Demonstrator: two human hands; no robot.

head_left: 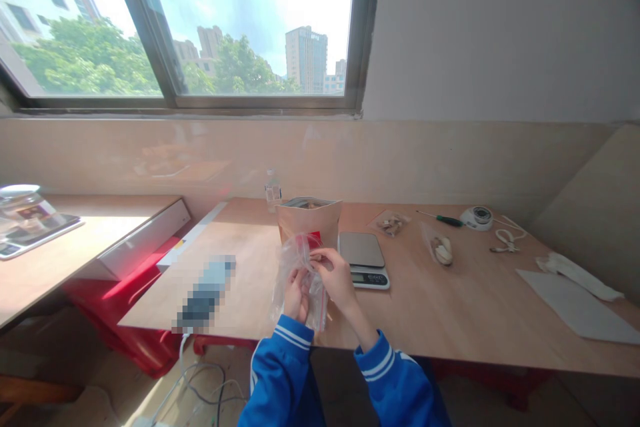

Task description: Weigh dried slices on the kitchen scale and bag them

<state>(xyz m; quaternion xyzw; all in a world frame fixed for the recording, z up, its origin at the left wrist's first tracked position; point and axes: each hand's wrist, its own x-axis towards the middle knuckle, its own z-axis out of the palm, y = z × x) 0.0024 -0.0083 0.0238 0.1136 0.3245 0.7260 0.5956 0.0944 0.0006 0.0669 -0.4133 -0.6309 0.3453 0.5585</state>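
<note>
Both my hands hold a clear plastic zip bag [295,260] with a red strip at its mouth, upright above the near edge of the wooden table [450,307]. My left hand [296,299] grips the bag's lower part with curled fingers. Closed on the bag's top edge at the red strip are the fingers of my right hand [336,277]. Just behind the bag stands an open brown paper pouch [309,219], and a small digital scale [364,257] sits right of my hands.
A small bottle [273,188] stands behind the pouch. Two filled clear bags [440,248] [391,223], a green screwdriver [445,219], a round white device [477,217] and white papers [575,303] lie to the right. A blurred object [205,293] lies left; cables trail on the floor.
</note>
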